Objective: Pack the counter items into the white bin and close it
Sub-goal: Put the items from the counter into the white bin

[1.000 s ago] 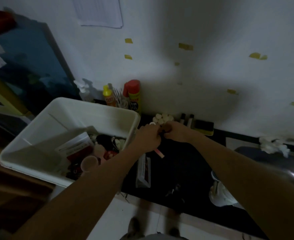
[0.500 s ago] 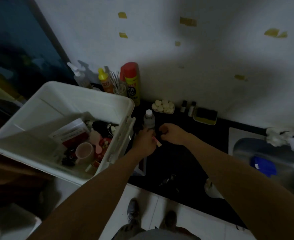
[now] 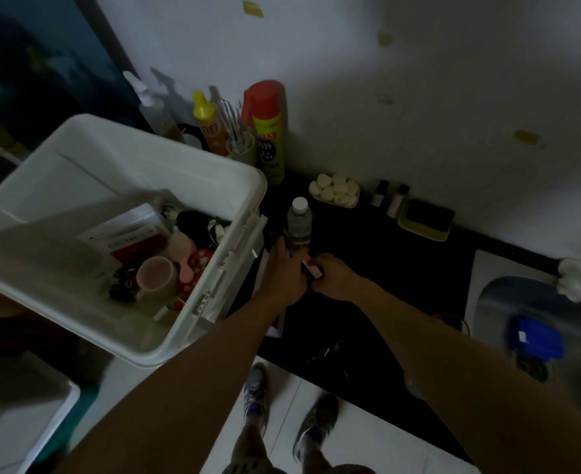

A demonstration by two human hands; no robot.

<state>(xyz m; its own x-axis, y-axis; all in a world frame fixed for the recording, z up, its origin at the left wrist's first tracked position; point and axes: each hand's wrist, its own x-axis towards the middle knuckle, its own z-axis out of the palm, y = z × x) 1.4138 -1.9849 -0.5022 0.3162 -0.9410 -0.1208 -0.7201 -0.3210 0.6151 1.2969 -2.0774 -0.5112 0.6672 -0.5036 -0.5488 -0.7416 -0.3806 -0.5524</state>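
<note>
One white bin (image 3: 118, 165), open, cluttered inside

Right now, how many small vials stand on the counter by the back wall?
2. One vial stands right of the white balls; the other vial is beside it, at the left end of the sponge. The counter is dim; more may be hidden.

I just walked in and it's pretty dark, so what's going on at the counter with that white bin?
A person stands at the dark counter, hands close together: the left hand by the base of a small clear bottle, the right hand beside it. A small pink item shows between them; which hand holds it is unclear. The white bin stands open, already holding a mug and a book; a spray can and sponge stand by the wall.
</note>
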